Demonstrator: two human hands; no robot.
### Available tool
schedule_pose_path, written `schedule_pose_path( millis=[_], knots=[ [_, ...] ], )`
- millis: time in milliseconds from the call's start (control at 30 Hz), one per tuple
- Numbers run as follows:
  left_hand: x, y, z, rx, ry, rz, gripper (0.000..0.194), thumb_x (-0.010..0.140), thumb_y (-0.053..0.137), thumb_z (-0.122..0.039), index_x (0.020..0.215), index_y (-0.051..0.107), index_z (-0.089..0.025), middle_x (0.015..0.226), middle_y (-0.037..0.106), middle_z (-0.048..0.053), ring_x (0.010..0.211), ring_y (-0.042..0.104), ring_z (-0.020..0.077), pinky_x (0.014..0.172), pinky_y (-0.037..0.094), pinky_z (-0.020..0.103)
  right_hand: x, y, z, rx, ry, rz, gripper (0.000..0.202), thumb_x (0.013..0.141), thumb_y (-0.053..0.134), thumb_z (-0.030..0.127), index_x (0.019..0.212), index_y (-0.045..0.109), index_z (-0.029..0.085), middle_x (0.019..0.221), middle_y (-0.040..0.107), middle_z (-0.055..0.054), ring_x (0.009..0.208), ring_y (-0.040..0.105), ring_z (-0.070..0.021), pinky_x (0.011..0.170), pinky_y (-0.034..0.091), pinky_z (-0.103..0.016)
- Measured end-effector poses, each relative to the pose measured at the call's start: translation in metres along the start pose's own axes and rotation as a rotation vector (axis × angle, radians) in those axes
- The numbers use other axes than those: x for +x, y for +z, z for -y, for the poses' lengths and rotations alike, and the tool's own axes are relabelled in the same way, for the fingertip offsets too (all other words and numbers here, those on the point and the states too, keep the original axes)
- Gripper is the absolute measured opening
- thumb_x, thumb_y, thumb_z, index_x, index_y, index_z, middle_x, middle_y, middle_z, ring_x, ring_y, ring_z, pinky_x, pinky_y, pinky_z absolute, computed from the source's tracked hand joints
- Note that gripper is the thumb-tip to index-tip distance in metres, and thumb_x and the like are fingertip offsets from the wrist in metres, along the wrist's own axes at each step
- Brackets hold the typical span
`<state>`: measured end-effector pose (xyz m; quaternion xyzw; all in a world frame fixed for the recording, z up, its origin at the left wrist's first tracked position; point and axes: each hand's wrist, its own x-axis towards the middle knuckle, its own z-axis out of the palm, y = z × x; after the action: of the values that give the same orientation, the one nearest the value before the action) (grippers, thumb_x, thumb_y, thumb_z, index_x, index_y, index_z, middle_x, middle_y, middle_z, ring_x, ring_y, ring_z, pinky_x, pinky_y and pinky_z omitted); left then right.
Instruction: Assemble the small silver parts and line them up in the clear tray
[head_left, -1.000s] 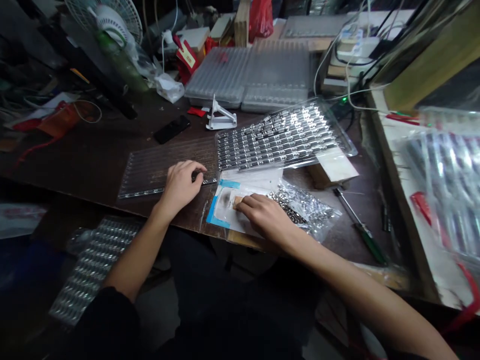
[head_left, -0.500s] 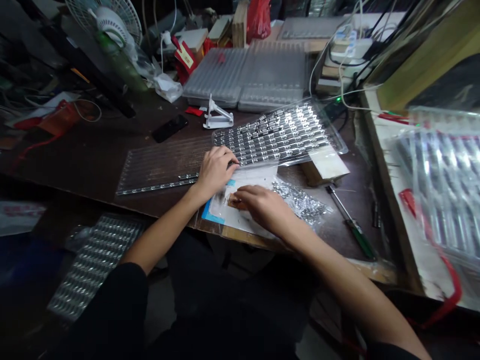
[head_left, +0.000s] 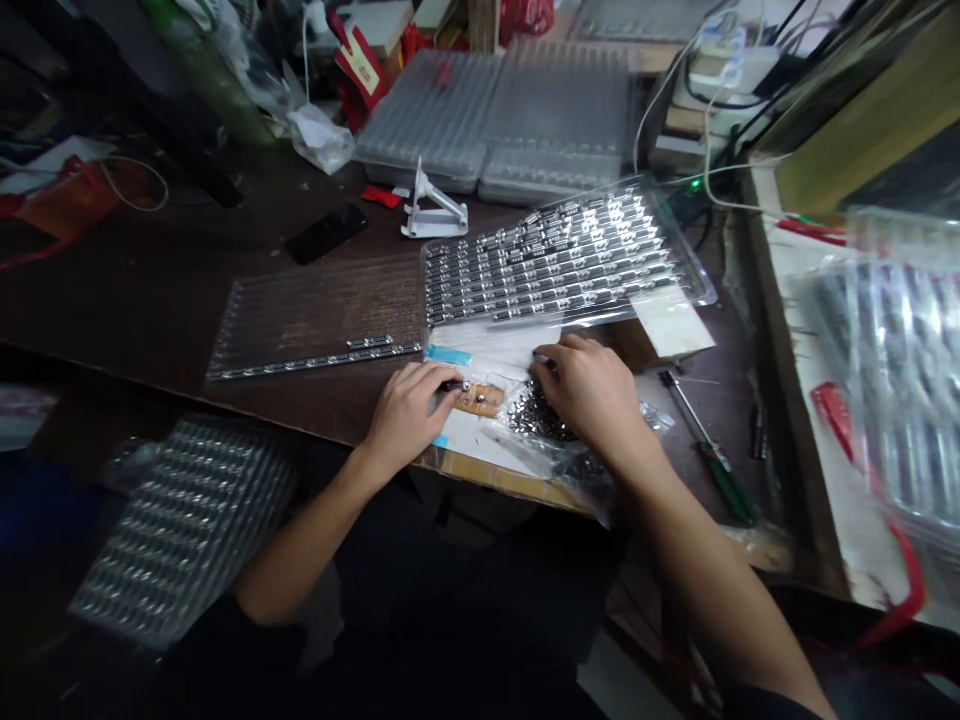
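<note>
My left hand (head_left: 409, 412) pinches a small dark metal part (head_left: 454, 385) at the left end of an orange-brown block (head_left: 481, 399). My right hand (head_left: 589, 385) is closed above a heap of small shiny pieces (head_left: 534, 412) in clear plastic; a small dark thing shows at its fingertips, too small to name. Behind the hands lies a clear tray filled with rows of metal parts (head_left: 555, 255). Left of it, a ribbed clear tray (head_left: 315, 305) holds a full front row and a few parts in the row behind.
A green-handled screwdriver (head_left: 724, 480) lies at the right, beside a white-topped block (head_left: 673, 322). Farther back are a white stand (head_left: 435, 210), a black phone (head_left: 327, 233) and stacked clear trays (head_left: 555, 120). More filled trays (head_left: 180, 530) sit below the table edge at the left.
My left hand has come from the filled tray down to the orange-brown block. My right hand has moved from the block to the heap of pieces. The view has tilted down slightly.
</note>
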<state>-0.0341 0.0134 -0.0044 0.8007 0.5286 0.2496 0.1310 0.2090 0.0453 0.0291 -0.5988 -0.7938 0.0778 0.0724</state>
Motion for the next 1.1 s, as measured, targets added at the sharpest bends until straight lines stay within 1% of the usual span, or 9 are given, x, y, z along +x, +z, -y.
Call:
schedule_pose_path(
  millis=[67,167,333,433,533,600,667,833,1100],
  knots=[
    [-0.001,0.002,0.002,-0.043,-0.008,-0.027,0.011,0.094,0.06,-0.021,0.103,0.066,-0.021,0.106,0.073,0.003,0.1,0.064,0.0229,0.09,0.047,0.036,-0.001,-0.003,-0.001,0.071,-0.01,0.009,0.025,0.095,0.056,0.03,0.102,0.077,0.018,0.098,0.074,-0.009,0.088,0.066,-0.0235,0.072,0.044,-0.032],
    [-0.001,0.0,0.001,-0.136,-0.028,-0.064,0.01,0.094,0.062,-0.021,0.103,0.067,-0.021,0.104,0.074,0.004,0.098,0.066,0.021,0.088,0.047,0.033,-0.003,-0.006,-0.003,0.136,-0.028,0.059,0.019,0.09,0.064,0.033,0.094,0.078,0.021,0.094,0.075,-0.006,0.084,0.067,-0.0216,0.069,0.044,-0.031],
    [0.0,-0.004,-0.001,-0.211,0.003,-0.053,0.007,0.092,0.066,-0.024,0.097,0.069,-0.021,0.099,0.075,0.002,0.094,0.067,0.0194,0.084,0.045,0.031,-0.002,0.001,0.003,0.104,-0.083,0.119,0.014,0.088,0.062,0.024,0.087,0.076,0.02,0.089,0.074,-0.006,0.08,0.065,-0.0204,0.067,0.044,-0.029],
    [0.001,-0.004,-0.001,-0.219,0.059,-0.021,0.009,0.092,0.067,-0.029,0.097,0.07,-0.022,0.098,0.076,0.001,0.095,0.068,0.019,0.086,0.043,0.032,-0.003,0.003,0.006,0.144,-0.097,0.082,0.012,0.085,0.061,0.022,0.083,0.072,0.019,0.086,0.072,-0.007,0.078,0.065,-0.0203,0.068,0.044,-0.03],
    [0.001,-0.002,0.0,-0.214,0.105,0.001,0.013,0.093,0.066,-0.032,0.101,0.07,-0.022,0.1,0.076,0.0,0.095,0.068,0.0181,0.086,0.042,0.032,-0.004,0.0,0.008,0.29,-0.064,0.034,0.007,0.082,0.062,0.021,0.08,0.068,0.019,0.08,0.072,-0.004,0.07,0.064,-0.018,0.066,0.045,-0.029],
    [0.0,0.0,0.0,-0.192,0.125,0.011,0.014,0.094,0.065,-0.032,0.101,0.071,-0.022,0.101,0.077,0.0,0.094,0.068,0.0178,0.087,0.041,0.032,-0.005,-0.001,0.01,0.391,-0.058,0.008,0.006,0.083,0.062,0.02,0.082,0.068,0.019,0.078,0.073,-0.003,0.068,0.065,-0.0172,0.066,0.046,-0.028],
    [0.0,0.001,0.001,-0.165,0.141,0.002,0.013,0.095,0.064,-0.03,0.101,0.071,-0.021,0.101,0.077,0.001,0.093,0.069,0.0176,0.089,0.041,0.033,-0.005,0.0,0.013,0.451,-0.102,-0.011,0.009,0.087,0.06,0.02,0.086,0.069,0.019,0.082,0.074,-0.004,0.072,0.067,-0.018,0.069,0.048,-0.028],
    [-0.001,0.001,0.0,-0.136,0.168,-0.046,0.011,0.095,0.063,-0.026,0.098,0.072,-0.021,0.099,0.077,0.001,0.091,0.069,0.0164,0.09,0.04,0.034,-0.005,0.009,0.021,0.49,-0.223,-0.009,0.018,0.092,0.054,0.016,0.095,0.072,0.019,0.093,0.074,-0.007,0.083,0.07,-0.0207,0.075,0.051,-0.031],
    [-0.001,0.0,-0.001,-0.15,0.173,-0.074,0.014,0.095,0.064,-0.03,0.102,0.072,-0.02,0.098,0.077,0.0,0.092,0.07,0.0151,0.094,0.039,0.033,-0.005,0.009,0.025,0.501,-0.238,-0.009,0.015,0.091,0.057,0.016,0.094,0.071,0.02,0.089,0.072,-0.005,0.081,0.069,-0.0204,0.074,0.051,-0.031]
  ],
)
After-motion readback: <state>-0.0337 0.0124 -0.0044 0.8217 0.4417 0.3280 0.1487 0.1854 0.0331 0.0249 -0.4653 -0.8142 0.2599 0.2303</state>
